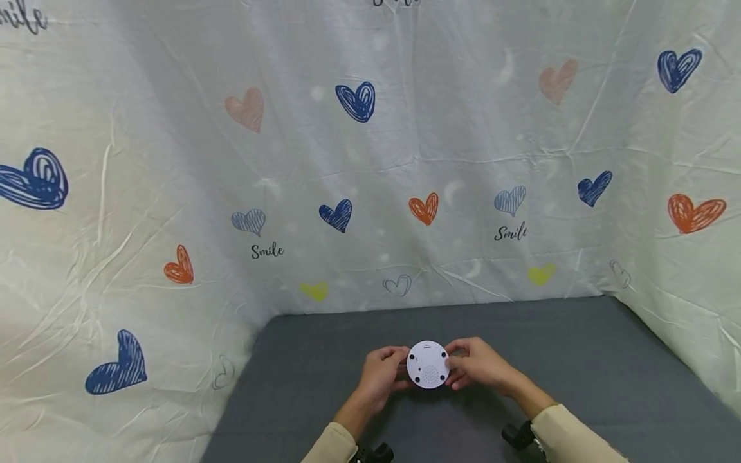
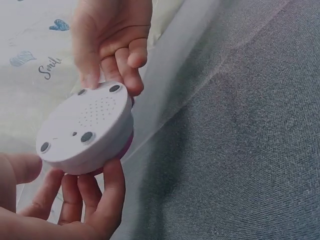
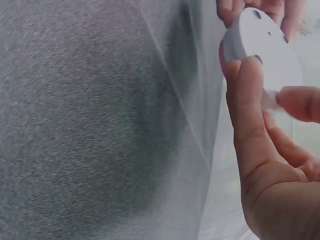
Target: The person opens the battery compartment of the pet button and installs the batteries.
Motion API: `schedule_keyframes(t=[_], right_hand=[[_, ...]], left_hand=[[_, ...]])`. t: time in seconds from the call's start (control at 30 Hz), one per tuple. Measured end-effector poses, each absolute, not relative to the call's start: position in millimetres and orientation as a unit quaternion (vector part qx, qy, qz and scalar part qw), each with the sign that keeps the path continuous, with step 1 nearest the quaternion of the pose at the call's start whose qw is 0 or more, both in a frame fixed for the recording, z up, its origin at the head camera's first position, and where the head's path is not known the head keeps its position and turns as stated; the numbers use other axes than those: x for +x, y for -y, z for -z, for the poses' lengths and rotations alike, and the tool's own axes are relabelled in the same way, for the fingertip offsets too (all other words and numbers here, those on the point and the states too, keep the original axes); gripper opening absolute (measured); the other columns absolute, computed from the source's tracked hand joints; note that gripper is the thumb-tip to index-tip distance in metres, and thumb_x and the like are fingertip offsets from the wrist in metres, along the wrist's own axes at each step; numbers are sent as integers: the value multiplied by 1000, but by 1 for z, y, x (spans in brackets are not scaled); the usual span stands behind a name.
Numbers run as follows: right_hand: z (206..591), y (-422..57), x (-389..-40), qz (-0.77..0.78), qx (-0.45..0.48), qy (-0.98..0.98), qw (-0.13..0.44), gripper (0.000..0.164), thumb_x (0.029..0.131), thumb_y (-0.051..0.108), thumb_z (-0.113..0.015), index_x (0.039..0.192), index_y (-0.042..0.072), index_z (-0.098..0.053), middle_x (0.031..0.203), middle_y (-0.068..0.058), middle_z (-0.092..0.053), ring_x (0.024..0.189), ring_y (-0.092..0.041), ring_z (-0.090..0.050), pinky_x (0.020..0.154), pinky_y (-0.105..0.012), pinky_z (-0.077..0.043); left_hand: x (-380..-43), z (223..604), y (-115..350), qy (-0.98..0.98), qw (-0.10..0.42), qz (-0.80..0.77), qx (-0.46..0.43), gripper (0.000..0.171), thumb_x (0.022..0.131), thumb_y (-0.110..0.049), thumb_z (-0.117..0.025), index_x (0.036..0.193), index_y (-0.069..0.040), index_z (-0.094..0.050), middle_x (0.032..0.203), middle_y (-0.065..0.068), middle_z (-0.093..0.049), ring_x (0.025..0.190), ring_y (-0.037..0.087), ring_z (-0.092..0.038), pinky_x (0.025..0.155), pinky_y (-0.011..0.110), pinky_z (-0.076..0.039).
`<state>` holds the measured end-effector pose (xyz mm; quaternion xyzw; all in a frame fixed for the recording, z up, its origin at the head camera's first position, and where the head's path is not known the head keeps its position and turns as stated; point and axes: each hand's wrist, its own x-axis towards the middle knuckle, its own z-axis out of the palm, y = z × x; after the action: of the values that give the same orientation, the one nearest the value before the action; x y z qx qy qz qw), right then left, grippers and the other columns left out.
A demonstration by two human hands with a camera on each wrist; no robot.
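Note:
A round white device (image 1: 428, 364) is held up between both hands, its flat underside turned to the head view. That face carries several dark round feet and a patch of small holes (image 2: 97, 111). Along its far side a pink edge shows in both wrist views; the rest of that side is hidden. My left hand (image 1: 379, 375) grips the left rim, fingers curled beneath it in the left wrist view. On the opposite rim, my right hand (image 1: 477, 365) pinches the device, with the thumb (image 3: 300, 103) at the white edge and fingers against the side.
A dark grey cloth (image 1: 324, 341) covers the table under the hands. Behind and at both sides hangs a pale curtain (image 1: 370, 148) printed with hearts and the word Smile. Dark wrist mounts (image 1: 518, 435) sit by the beige sleeves (image 1: 570, 434).

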<state>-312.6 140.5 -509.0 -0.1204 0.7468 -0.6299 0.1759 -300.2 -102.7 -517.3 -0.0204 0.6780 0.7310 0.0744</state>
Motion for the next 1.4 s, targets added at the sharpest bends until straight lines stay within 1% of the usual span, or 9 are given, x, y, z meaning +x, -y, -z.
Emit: schedule_keyframes(t=[0.13, 0.3, 0.5, 0.67, 0.77, 0.9, 1.1, 1.27, 1.4], right_hand=[[504, -138, -312, 635, -105, -747, 166, 36, 109, 23, -65, 128, -8, -66, 98, -16, -76, 77, -24, -78, 69, -41, -72], [502, -136, -313, 637, -87, -752, 147, 45, 112, 37, -62, 130, -4, -64, 106, -20, -72, 80, -26, -79, 73, -43, -73], [495, -135, -314, 644, -89, -752, 107, 42, 111, 35, -65, 132, -1, -65, 115, -19, -72, 91, -32, -80, 82, -48, -73], [493, -137, -314, 647, -114, -750, 74, 40, 106, 28, -73, 130, -2, -64, 119, -23, -75, 102, -33, -79, 91, -51, -71], [493, -138, -314, 640, -127, -755, 61, 40, 102, 25, -78, 127, -3, -64, 118, -21, -76, 105, -33, -78, 94, -51, -70], [496, -141, -316, 619, -149, -770, 56, 41, 97, 22, -83, 125, -2, -64, 120, -17, -76, 109, -28, -75, 94, -43, -70], [509, -145, -318, 578, -187, -792, 58, 50, 90, 20, -91, 125, 1, -62, 124, -17, -75, 117, -28, -75, 91, -29, -68], [519, -144, -318, 559, -209, -801, 45, 55, 86, 15, -94, 128, -1, -62, 126, -19, -72, 116, -29, -76, 92, -27, -69], [526, -142, -318, 536, -208, -818, 31, 56, 81, 13, -97, 126, 1, -65, 123, -17, -73, 114, -29, -77, 90, -30, -70]], left_hand=[[-302, 516, 102, -671, 66, -738, -23, 30, 104, -20, -74, 118, 6, -73, 107, 11, -76, 90, 19, -77, 76, 42, -72], [-303, 513, 102, -686, 81, -723, -21, 43, 103, -31, -77, 122, 8, -71, 108, 14, -78, 91, 21, -79, 82, 43, -73], [-303, 503, 107, -701, 141, -699, -14, 67, 107, -44, -70, 139, 14, -62, 116, 22, -76, 97, 32, -82, 84, 44, -73], [-306, 499, 113, -693, 160, -703, 5, 62, 107, -37, -72, 139, 15, -62, 123, 27, -75, 105, 34, -80, 88, 44, -72], [-306, 499, 116, -700, 152, -697, 29, 53, 106, -30, -73, 139, 11, -65, 126, 25, -75, 109, 33, -79, 92, 44, -71], [-306, 502, 120, -734, 132, -662, 75, 49, 107, -23, -72, 144, 7, -64, 134, 22, -73, 118, 35, -75, 97, 47, -70], [-307, 508, 119, -818, 52, -552, 154, 41, 105, -15, -73, 142, 2, -69, 137, 21, -74, 117, 32, -75, 90, 43, -71], [-306, 513, 118, -861, 4, -478, 175, 36, 102, -14, -77, 137, -4, -75, 130, 14, -78, 113, 30, -75, 85, 37, -69], [-306, 519, 117, -870, 1, -461, 177, 36, 101, -12, -79, 136, -6, -76, 127, 12, -79, 109, 29, -77, 84, 38, -70]])
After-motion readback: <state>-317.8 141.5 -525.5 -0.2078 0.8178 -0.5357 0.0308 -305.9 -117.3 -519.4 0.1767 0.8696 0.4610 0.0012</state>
